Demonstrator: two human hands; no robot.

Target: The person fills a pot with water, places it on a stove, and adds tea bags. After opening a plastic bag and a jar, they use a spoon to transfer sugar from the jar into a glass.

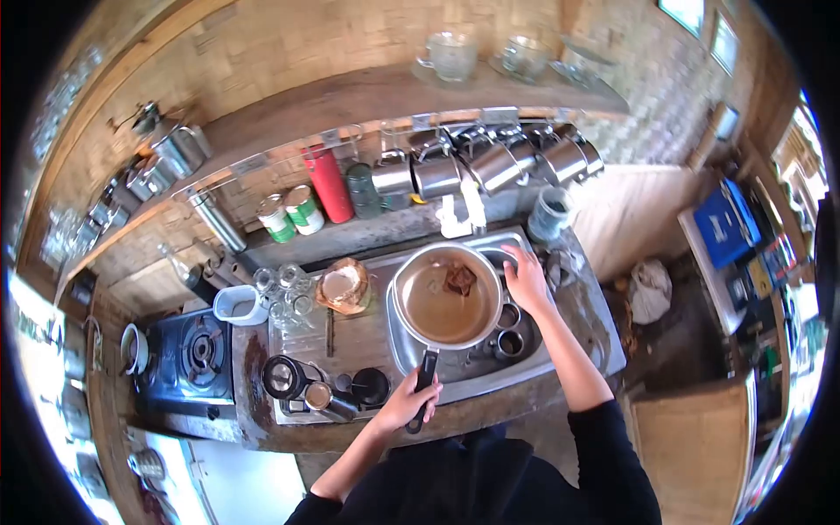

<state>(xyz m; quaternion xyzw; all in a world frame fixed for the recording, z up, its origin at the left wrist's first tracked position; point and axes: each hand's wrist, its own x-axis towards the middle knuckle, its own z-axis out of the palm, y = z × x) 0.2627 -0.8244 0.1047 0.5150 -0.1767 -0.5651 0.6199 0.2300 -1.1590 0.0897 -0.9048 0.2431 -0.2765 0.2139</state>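
Note:
My left hand (409,402) is wrapped round the black handle (426,385) of a large steel saucepan (404,325). The pan sits over the sink (514,234), and its handle points toward me. Brownish liquid and a dark brown crumpled lump (459,279) show inside it. Close to the pan's right rim, my right hand (526,278) has its fingers stretched out with nothing in them. Small dark cups (507,343) stand in the sink to the right of the pan, below that hand.
A faucet (461,214) rises behind the sink. Glass jars (291,297), a coconut-like husk (344,287) and a black-lidded container (285,377) occupy the drainboard. To the left is a gas stove (197,350). Steel mugs (494,166) hang under the shelf (350,101).

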